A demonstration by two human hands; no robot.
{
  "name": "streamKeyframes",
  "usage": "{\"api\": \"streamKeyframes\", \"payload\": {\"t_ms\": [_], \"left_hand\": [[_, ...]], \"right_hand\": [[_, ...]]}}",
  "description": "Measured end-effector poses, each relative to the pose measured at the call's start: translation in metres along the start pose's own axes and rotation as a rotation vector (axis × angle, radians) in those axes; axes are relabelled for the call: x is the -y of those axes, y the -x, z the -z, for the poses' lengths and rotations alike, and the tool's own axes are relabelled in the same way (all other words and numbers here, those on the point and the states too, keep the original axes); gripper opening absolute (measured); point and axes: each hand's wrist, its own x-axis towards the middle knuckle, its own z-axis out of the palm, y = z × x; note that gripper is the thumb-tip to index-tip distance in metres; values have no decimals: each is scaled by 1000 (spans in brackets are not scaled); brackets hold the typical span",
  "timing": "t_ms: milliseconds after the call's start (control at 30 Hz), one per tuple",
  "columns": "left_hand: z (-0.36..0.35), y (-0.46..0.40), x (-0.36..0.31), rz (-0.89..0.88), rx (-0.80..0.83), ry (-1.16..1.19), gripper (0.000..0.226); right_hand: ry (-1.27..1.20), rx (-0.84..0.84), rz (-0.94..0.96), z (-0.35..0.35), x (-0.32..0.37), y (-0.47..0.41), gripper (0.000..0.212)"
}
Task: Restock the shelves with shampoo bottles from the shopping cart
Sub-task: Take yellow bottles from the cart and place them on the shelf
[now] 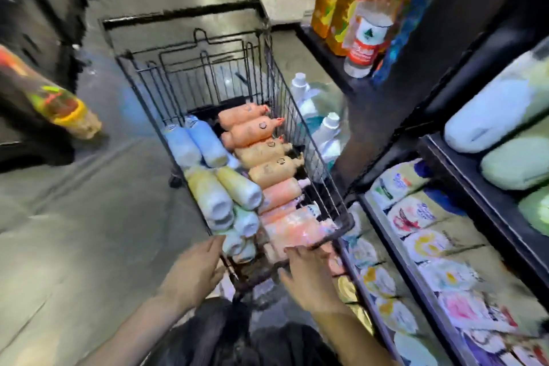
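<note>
A black wire shopping cart stands in the aisle, filled with lying shampoo bottles: orange ones along its right side, pale blue ones and yellow-white ones on the left. My left hand hovers at the cart's near left corner with fingers spread, holding nothing. My right hand reaches to the cart's near rim, fingers extended by the nearest orange bottle; whether it touches the rim is unclear. The shelves stand at the right.
The shelf unit at right holds white and green bottles up high and colourful packets lower down. White bottles sit low beyond the cart's right side. A tall bottle stands on a far shelf. Grey floor lies to the left.
</note>
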Motion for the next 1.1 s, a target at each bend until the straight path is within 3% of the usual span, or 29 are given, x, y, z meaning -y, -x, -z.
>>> {"api": "streamKeyframes", "payload": {"t_ms": [200,367,533,667,833,900,1100], "left_hand": [[24,2,63,263,112,144,60],[35,-26,104,303,86,164,62],[41,-50,127,325,101,170,63],[38,-54,132,355,86,194,62],[35,-58,128,387,150,340,72],[35,-63,125,415,145,430,66],[49,-95,88,435,44,859,48]], "right_hand": [[-64,16,64,9,70,-95,42],[-43,-40,-18,27,93,-187,43],[-105,109,-128,15,75,-262,64],[-210,266,-170,-19,57,-282,98],[-241,224,-179,-9,51,-273,83],[-306,238,-189,4,45,-263,71],[-837,120,-276,50,34,-175,48]]}}
